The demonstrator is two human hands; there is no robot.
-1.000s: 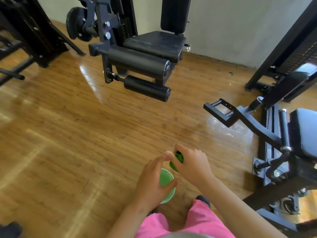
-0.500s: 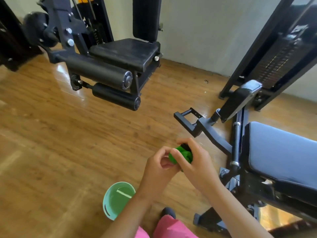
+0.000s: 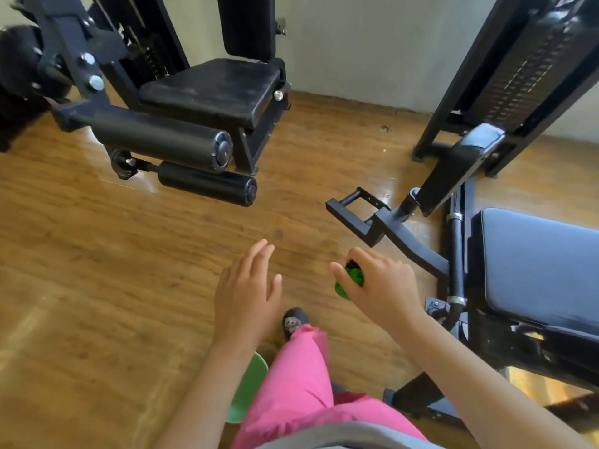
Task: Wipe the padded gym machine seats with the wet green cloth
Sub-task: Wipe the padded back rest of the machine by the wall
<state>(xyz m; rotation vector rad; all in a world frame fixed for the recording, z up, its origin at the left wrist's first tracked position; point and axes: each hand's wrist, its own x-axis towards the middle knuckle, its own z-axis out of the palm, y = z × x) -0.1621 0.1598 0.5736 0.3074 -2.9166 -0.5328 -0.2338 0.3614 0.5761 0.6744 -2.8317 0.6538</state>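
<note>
Down at knee height over the wooden floor (image 3: 97, 270), we see the right hand (image 3: 382, 286) curled tight round the green cloth (image 3: 351, 280). The cloth is bunched into a ball, and only a little green shows between thumb and fingers. The left hand (image 3: 246, 290) hovers just beside it with its fingers straight and spread. It holds nothing and is clear of the cloth.

So where do we stand? The cloth touches no padding, and both hands are well apart from either machine. By our reckoning the wiping has not yet started. The black seat (image 3: 210, 87) far left looks scuffed and dusty, with no wet sheen we can make out. The blue-grey seat (image 3: 544, 264) on the right is nearest the cloth hand and looks dry too, though we cannot be sure. We judge every pad is left to do, and the near right seat looks the likely first stop.

Now the count:
- 1 cloth and 2 hands.
- 2 flat seats.
- 1 upright backrest (image 3: 246, 24).
- 1 small tilted pad (image 3: 463, 163).
- 2 roller pads, the upper roller (image 3: 155, 137) and the lower roller (image 3: 204, 181).
- 1 green basin (image 3: 249, 390), half hidden behind the pink trouser leg (image 3: 298, 377).
</note>
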